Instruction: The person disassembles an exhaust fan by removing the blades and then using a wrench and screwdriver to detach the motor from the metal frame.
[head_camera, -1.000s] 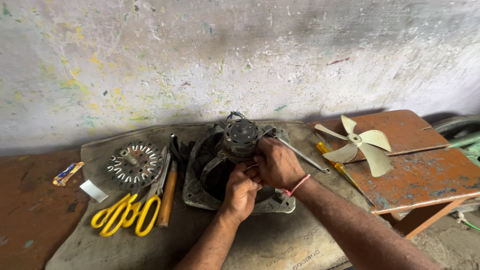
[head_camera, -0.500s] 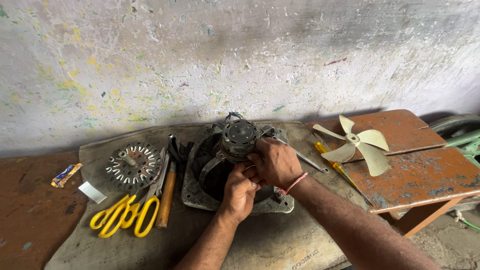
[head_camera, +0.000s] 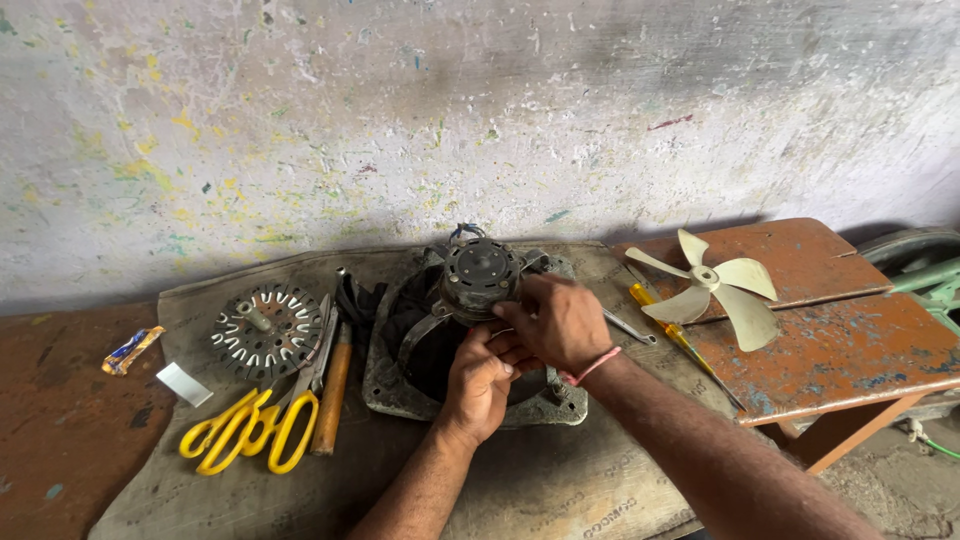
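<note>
— Where is the fan motor (head_camera: 478, 272) sitting?

— It is standing in its dirty frame (head_camera: 400, 385) on the desk (head_camera: 560, 480), right of the yellow-handled scissors (head_camera: 250, 430) and left of the pale fan blade (head_camera: 712, 285).

— What are the hands doing?

— The right hand (head_camera: 562, 322) is grasping the motor's side, grip clenched on it. The left hand (head_camera: 478, 385) is pressing just below; whether its grip is closing on anything, I cannot tell.

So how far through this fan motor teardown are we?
The fan blade already lies off on the rusty table, and a slotted round plate lies apart to the left. In hand: both the left hand and right hand work at the motor, which sits in its mounting frame. Scissors and screwdriver lie unused.
</note>
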